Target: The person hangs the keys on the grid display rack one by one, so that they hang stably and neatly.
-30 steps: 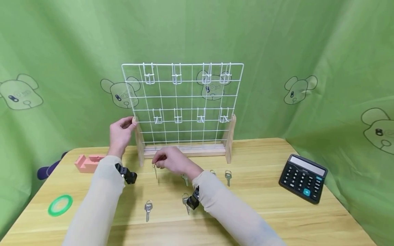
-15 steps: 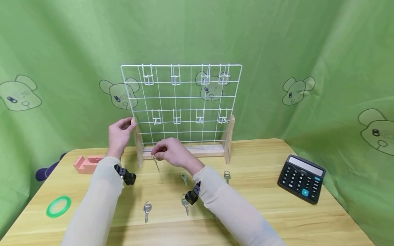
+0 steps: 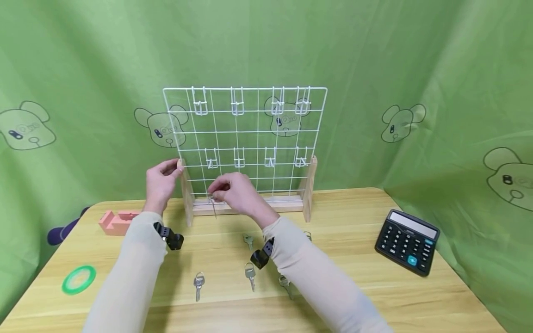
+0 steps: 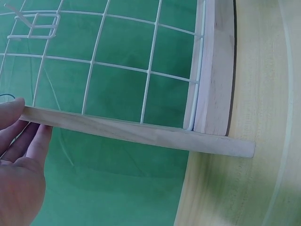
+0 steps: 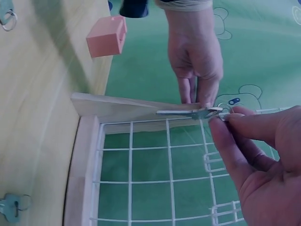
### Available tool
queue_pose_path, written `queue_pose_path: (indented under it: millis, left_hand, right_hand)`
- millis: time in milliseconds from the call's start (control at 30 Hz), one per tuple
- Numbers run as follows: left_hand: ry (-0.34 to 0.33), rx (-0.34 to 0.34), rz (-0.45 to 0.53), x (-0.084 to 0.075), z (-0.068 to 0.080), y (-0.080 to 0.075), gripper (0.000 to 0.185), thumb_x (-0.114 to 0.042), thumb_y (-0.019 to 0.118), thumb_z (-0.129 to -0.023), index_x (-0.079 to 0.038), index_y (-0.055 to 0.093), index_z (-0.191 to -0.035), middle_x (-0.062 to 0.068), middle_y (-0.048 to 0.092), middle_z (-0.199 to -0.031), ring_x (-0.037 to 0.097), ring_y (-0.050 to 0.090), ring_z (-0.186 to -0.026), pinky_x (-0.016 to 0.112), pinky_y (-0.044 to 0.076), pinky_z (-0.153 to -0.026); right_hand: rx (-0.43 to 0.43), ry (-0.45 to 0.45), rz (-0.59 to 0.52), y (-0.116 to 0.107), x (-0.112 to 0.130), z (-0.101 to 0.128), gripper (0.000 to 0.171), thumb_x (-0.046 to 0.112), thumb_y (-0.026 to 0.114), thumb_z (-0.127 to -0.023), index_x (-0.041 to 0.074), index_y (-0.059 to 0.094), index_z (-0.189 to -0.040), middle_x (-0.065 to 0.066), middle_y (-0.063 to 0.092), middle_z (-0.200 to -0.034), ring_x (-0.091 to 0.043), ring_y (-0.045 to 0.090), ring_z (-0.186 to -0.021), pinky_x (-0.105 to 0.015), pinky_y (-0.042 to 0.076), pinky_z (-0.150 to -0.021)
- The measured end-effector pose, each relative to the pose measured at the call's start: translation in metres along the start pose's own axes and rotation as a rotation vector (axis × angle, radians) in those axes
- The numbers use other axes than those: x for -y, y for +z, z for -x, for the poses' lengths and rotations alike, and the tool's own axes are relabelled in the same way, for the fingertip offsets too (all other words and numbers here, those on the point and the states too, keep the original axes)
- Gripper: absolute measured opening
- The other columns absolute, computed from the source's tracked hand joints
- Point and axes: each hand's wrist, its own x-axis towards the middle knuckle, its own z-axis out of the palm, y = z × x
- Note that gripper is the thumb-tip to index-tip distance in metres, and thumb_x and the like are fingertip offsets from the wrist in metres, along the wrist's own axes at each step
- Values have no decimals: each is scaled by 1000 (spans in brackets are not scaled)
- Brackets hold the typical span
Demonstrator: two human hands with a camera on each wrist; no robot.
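Observation:
My left hand (image 3: 161, 182) pinches the top of the left wooden post (image 4: 117, 129) of a stand that carries a white wire grid (image 3: 247, 132). Thumb and fingers lie on either side of the post in the left wrist view. My right hand (image 3: 238, 192) pinches a key (image 5: 188, 113) by its small ring (image 5: 225, 109), and the key hangs down before the lower left of the grid. White wire hooks (image 3: 237, 108) sit on the grid in two rows, an upper and a lower one. No keys hang on these hooks.
Several keys with rings lie on the wooden table, among them one key (image 3: 198, 286) at front left and another key (image 3: 250, 276) near the middle. A black calculator (image 3: 408, 242) stands right. A pink holder (image 3: 118, 223) and a green tape roll (image 3: 78, 280) are left.
My right hand has risen from above the table toward the grid, carrying the key up with it. The left hand keeps its grip on the post.

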Motion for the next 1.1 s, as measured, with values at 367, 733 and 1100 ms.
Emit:
queue_pose_path:
  millis: [367, 733, 1100]
  left_hand:
    - [-3, -8, 4, -2, 0, 0, 41, -11, 65, -96, -3, 57, -134, 17, 60, -129, 24, 58, -114, 29, 48, -101]
    - [-7, -9, 12, -1, 0, 1, 41, -11, 65, -96, -4, 57, -135, 17, 60, -129, 24, 57, -114, 28, 48, -100]
    - [-14, -11, 8, -2, 2, 0, 41, -11, 65, -96, -4, 56, -136, 16, 60, -130, 24, 57, -114, 28, 48, -100]
  right_hand:
    - [-83, -10, -86, -15, 19, -9, 13, -3, 68, -89, 3, 73, -99, -7, 69, -92, -22, 68, -82, -25, 59, -70]
    - [-177, -27, -85, -26, 33, -16, 12, -2, 69, -89, 0, 72, -100, -7, 69, -91, -17, 67, -81, -22, 59, -72]
    - [-279, -72, -84, -34, 49, -22, 14, -3, 68, -90, 2, 72, -102, -9, 71, -93, -15, 67, -80, -20, 58, -71]
